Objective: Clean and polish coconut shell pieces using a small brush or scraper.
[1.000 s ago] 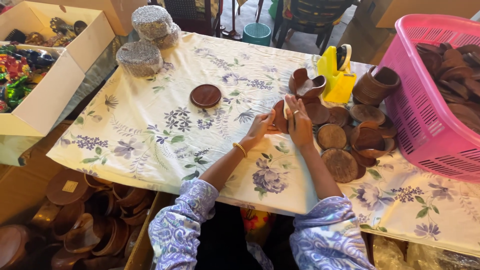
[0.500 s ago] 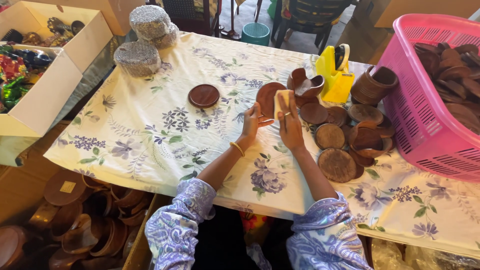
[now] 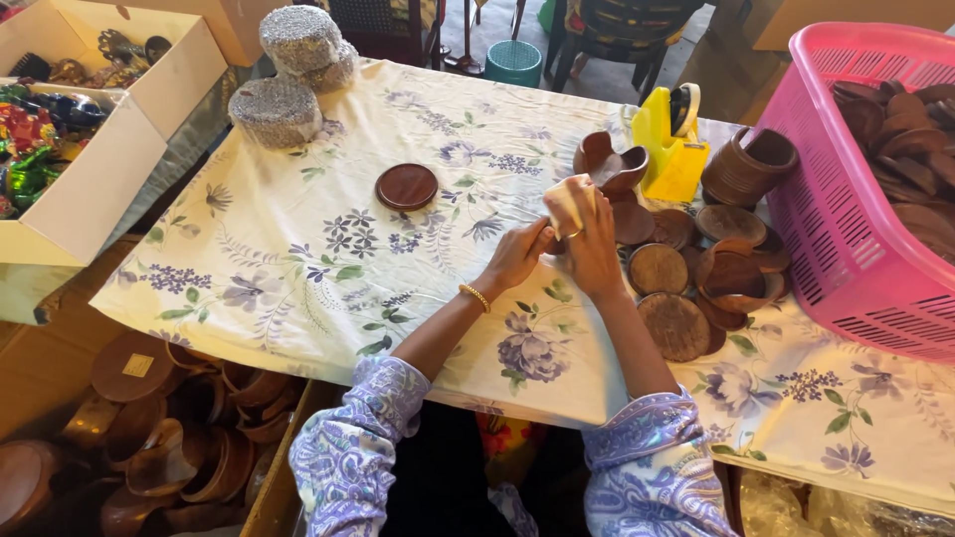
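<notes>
Hands: left (image 3: 517, 256) and right (image 3: 589, 249) grip cloth (image 3: 568, 202) around disc, mid-wipe. One disc (image 3: 406, 186) set left; pile (image 3: 696, 268) right, untouched.

One pink basket (image 3: 846, 249), one yellow tape dispenser (image 3: 671, 149), three foil-wrapped bundles (image 3: 276, 109), two hands (image 3: 557, 249).

A cardboard box (image 3: 109, 149), cream outside, stands open at the bench's far left corner, holding shiny red and green wrapped packets (image 3: 25, 149). On the bench beside it lie three round packs in silvery wrap (image 3: 277, 109), two of them stacked. Below the bench at the left, a brown wooden disc carries a small square yellow label (image 3: 137, 365).
</notes>
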